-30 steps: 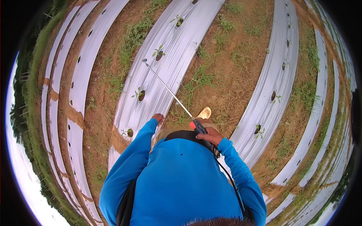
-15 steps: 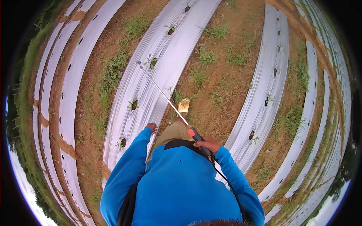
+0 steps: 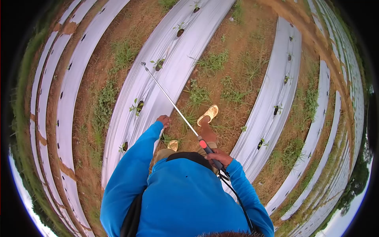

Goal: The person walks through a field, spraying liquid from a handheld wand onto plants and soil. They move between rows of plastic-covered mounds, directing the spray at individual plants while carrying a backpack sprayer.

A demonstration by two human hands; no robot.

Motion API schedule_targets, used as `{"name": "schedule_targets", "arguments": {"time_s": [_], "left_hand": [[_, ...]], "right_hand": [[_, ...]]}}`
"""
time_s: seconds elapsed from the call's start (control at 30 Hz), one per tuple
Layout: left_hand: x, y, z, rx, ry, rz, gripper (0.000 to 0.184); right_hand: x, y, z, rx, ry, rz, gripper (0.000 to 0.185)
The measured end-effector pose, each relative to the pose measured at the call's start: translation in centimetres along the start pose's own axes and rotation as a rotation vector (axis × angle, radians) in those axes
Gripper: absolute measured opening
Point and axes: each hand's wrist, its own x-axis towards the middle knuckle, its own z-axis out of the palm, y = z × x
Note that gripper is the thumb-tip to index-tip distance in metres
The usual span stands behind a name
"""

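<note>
My right hand [image 3: 220, 157] is wrapped round the dark grey handle of a spray wand [image 3: 173, 103] with a red part near its front. The thin metal tube slants up and left, and its nozzle [image 3: 143, 64] is over the plastic-covered bed [image 3: 130, 85], left of a small seedling [image 3: 158, 64] in a dark hole. A black hose runs from the handle down along my right sleeve. My left hand [image 3: 164, 121] hangs beside the bed's right edge, its fingers small and curled; whether it holds anything cannot be made out.
Another covered bed [image 3: 260, 114] with seedlings runs along the right, and more lie farther out on both sides. Between them are strips of brown soil with weeds [image 3: 213, 61]. My feet in yellowish shoes [image 3: 212, 112] are on the soil strip.
The beds and seedlings have shifted down in view. The right foot has come forward while the other has dropped back. The wand stays in my right hand, its nozzle now near a different seedling.
</note>
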Motion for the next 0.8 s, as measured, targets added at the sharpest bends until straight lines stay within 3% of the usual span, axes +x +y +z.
{"name": "schedule_targets", "arguments": {"time_s": [0.1, 0.23, 0.43, 0.57, 0.77, 0.8], "left_hand": [[3.5, 4.4, 0.1, 0.163, 0.07, -0.151, 0.022], [3.2, 12.8, 1.7, 0.08, 0.066, -0.239, 0.022], [5.3, 27.5, 4.3, 0.126, 0.09, 0.0, 0.029], [11.0, 36.5, 4.8, 0.104, 0.167, 0.122, 0.032], [24.5, 47.5, 5.6, 0.011, -0.001, -0.115, 0.029], [28.2, 48.5, 5.9, 0.166, -0.019, -0.13, 0.028]], "right_hand": [[2.3, -5.9, -7.2, -0.058, -0.126, 0.079, 0.031], [3.1, -13.1, -15.2, -0.098, -0.093, -0.111, 0.035], [1.9, -26.9, -24.6, -0.176, -0.145, -0.153, 0.042], [4.4, -34.6, -30.9, -0.11, -0.064, -0.104, 0.033], [12.5, -44.7, -41.1, -0.182, -0.014, -0.024, 0.034], [13.3, -47.1, -42.9, -0.183, 0.0, -0.02, 0.034]]}}
